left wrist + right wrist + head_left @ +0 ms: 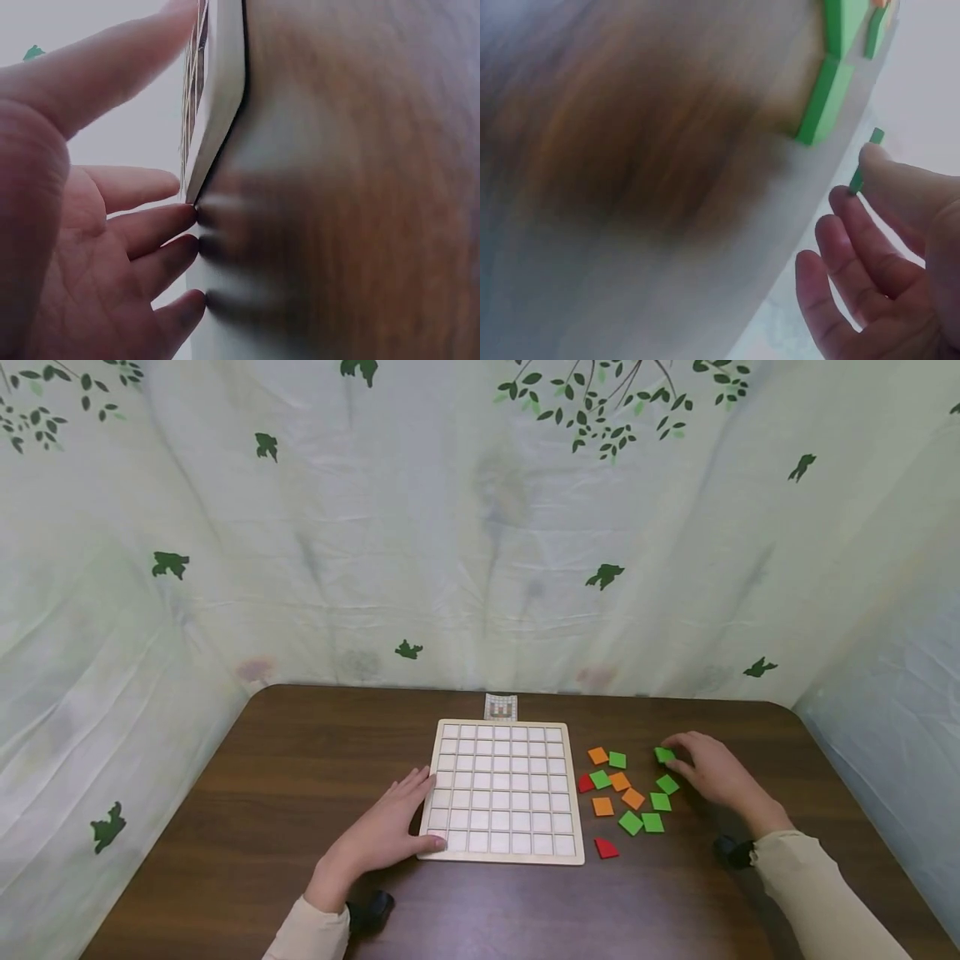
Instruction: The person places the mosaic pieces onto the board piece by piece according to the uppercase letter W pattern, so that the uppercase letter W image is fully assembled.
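A white gridded board [501,793] with a pale wooden frame lies on the table. At its left edge my left hand [386,827] rests with fingers spread and fairly straight, the thumb on the near left corner; in the left wrist view the fingertips [187,217] touch the table beside the frame. My right hand [716,768] pinches a green square tile [663,755] between thumb and fingers, right of the board. In the right wrist view that thin green tile [857,176] stands edge-on, partly behind the thumb.
Between board and right hand lie loose tiles: several green squares [652,822], several orange squares [603,807] and red rounded pieces [606,848]. A small patterned card [501,707] sits behind the board. A leaf-print curtain [465,568] hangs beyond the brown table [315,752].
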Available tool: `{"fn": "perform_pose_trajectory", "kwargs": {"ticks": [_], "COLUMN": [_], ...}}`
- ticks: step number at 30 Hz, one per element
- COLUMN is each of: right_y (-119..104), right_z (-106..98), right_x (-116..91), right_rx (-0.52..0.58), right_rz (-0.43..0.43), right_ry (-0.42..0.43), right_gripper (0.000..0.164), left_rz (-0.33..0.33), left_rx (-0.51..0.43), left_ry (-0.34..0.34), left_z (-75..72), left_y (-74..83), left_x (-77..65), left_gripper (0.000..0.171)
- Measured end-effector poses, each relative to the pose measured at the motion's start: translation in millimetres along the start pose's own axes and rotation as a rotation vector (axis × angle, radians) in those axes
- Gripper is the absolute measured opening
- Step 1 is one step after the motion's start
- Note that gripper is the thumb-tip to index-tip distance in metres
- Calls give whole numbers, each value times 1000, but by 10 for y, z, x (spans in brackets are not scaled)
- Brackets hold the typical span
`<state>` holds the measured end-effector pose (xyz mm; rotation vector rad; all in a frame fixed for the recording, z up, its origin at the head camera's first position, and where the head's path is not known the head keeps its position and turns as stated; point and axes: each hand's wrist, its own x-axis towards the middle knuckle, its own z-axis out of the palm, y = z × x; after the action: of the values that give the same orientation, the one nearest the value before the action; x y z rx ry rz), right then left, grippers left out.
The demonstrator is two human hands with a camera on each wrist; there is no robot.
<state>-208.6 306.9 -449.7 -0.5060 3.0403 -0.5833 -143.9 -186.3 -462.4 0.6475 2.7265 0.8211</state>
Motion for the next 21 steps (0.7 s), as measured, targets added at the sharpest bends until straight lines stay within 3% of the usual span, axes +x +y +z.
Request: {"fn": "perform_pose_trajectory", "kwargs": {"ticks": [9,21], "right_y": [-240,-555], "right_z": [37,157], "right_x": [87,155], "right_rx": [37,56], "right_rz": [2,-1], "right_ry": [72,69], "right_gripper": [35,33], "left_rz": [-15,-31], "left_rx": [-22,-30], "left_ry": [3,12], "left_z": [-6,10], "left_y": [23,25], "left_x": [-1,-16], "left_gripper": [95,95]}}
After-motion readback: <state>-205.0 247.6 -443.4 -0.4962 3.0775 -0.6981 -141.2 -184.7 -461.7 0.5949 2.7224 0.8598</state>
